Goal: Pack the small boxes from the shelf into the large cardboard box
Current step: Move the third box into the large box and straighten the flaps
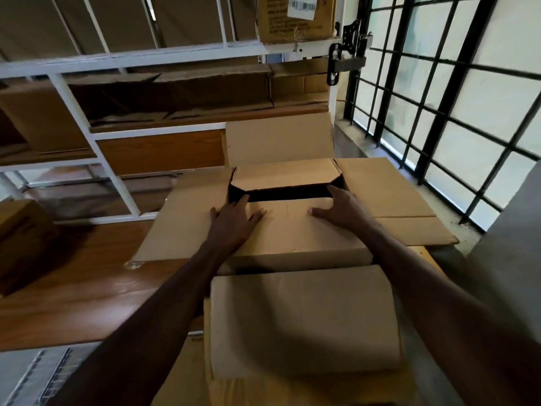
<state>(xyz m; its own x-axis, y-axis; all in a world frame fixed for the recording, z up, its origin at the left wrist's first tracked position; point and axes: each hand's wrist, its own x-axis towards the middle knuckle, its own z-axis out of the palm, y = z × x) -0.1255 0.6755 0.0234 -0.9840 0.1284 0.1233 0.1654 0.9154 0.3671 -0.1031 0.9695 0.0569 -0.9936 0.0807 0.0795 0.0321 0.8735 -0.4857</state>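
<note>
The large cardboard box (389,194) stands in front of me with all its flaps folded outward. Inside it lies a small brown box (288,232), its flat top level with the rim. A dark gap shows behind it, in front of the far inner wall. My left hand (234,221) lies on the left part of that top, fingertips hooked over its far edge. My right hand (341,208) holds the right part the same way, thumb spread on top. The near flap (304,317) hangs down toward me.
A white metal shelf (96,148) holding flattened and open cartons stands behind the box. A labelled carton (295,22) sits on its upper level. Another carton (20,230) rests at the left on the wooden tabletop (87,273). A black window grille (439,112) fills the right.
</note>
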